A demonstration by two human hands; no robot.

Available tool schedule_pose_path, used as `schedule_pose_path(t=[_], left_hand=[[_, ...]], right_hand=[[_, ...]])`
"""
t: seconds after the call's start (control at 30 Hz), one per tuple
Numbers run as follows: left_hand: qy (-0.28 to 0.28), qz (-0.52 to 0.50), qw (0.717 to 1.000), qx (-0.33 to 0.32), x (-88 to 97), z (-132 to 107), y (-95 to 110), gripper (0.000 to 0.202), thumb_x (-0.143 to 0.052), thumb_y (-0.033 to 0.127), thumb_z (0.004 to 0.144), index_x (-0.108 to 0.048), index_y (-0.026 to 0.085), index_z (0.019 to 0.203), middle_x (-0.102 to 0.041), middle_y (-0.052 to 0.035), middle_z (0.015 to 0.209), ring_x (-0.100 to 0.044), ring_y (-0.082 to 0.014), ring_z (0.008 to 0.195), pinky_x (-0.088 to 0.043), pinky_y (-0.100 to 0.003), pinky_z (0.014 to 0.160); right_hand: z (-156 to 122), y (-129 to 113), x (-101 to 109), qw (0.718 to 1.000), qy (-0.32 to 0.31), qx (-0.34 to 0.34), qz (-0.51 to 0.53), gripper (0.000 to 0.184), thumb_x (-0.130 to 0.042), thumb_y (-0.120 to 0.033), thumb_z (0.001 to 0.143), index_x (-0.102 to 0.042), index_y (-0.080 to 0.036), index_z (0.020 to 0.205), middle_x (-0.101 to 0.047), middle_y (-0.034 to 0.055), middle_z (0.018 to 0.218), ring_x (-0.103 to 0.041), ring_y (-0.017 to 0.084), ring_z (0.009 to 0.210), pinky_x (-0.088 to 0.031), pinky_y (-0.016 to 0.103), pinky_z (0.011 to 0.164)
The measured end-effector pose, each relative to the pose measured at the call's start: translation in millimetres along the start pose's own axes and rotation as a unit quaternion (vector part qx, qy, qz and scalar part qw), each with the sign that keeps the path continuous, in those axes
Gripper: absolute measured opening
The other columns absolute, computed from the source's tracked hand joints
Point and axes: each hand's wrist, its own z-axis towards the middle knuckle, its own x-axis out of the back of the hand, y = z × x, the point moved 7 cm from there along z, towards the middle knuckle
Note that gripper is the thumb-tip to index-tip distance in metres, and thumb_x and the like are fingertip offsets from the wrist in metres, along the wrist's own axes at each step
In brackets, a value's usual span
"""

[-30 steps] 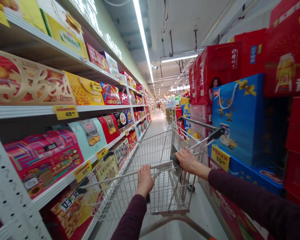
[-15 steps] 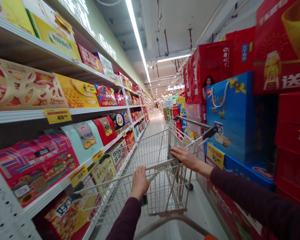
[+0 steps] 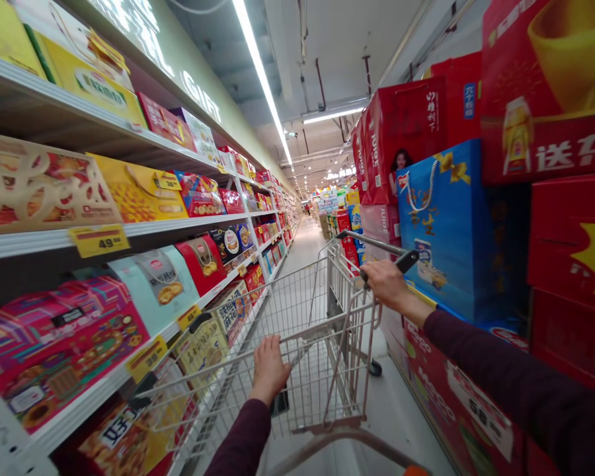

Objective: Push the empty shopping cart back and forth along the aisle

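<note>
A wire shopping cart (image 3: pixel 297 297) runs ahead of me down a supermarket aisle, and its basket shows no goods. My left hand (image 3: pixel 270 370) is closed around the near rail of the cart (image 3: pixel 228 354). My right hand (image 3: pixel 387 284) grips the cart's right upper rail (image 3: pixel 377 239), just short of a black plastic grip end (image 3: pixel 407 261). A small dark object (image 3: pixel 280 403) shows below my left wrist, too hidden to name.
Left of the cart, white shelves hold colourful boxed gift packs (image 3: pixel 158 284) with yellow price tags (image 3: pixel 99 240). To the right, red gift boxes (image 3: pixel 570 231) and a blue gift bag (image 3: pixel 441 231) stand stacked close to the cart. The tiled aisle floor (image 3: pixel 300 248) runs ahead to more displays.
My right hand has shifted up and to the right along the cart's rail. The shelves and stacks have slid left in view, and the cart sits nearer the right-hand stacks.
</note>
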Motion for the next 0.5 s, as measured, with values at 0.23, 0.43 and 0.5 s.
schedule_pose_path(t=[0.23, 0.43, 0.5], left_hand=[[-0.027, -0.007, 0.999, -0.019, 5.8, -4, 4, 0.064, -0.051, 0.015, 0.068, -0.041, 0.009, 0.131, -0.044, -0.0152, 0.139, -0.033, -0.0270, 0.134, -0.026, -0.039, 0.110], [-0.030, -0.061, 0.997, -0.041, -2.8, -9, 11, 0.070, -0.053, 0.016, 0.070, -0.032, 0.009, 0.136, -0.034, -0.0173, 0.146, -0.023, -0.0276, 0.138, -0.019, -0.044, 0.113], [-0.024, -0.077, 0.996, -0.039, -8.0, -10, 12, 0.073, -0.053, 0.017, 0.070, -0.029, 0.006, 0.138, -0.031, -0.0179, 0.147, -0.019, -0.0277, 0.140, -0.017, -0.044, 0.113]], right_hand=[[-38, -100, -46, 0.973, -0.077, 0.213, 0.036, 0.025, -0.046, -0.010, 0.087, -0.061, -0.017, 0.106, -0.064, 0.0089, 0.114, -0.058, 0.019, 0.104, -0.041, 0.038, 0.095], [-62, -90, -53, 0.973, -0.123, 0.196, 0.013, 0.036, -0.036, -0.009, 0.089, -0.057, -0.014, 0.117, -0.057, 0.0130, 0.125, -0.049, 0.024, 0.117, -0.031, 0.047, 0.104], [-63, -96, -61, 0.976, -0.132, 0.170, 0.010, 0.037, -0.036, -0.009, 0.089, -0.056, -0.012, 0.119, -0.057, 0.0148, 0.126, -0.050, 0.024, 0.116, -0.032, 0.046, 0.103]])
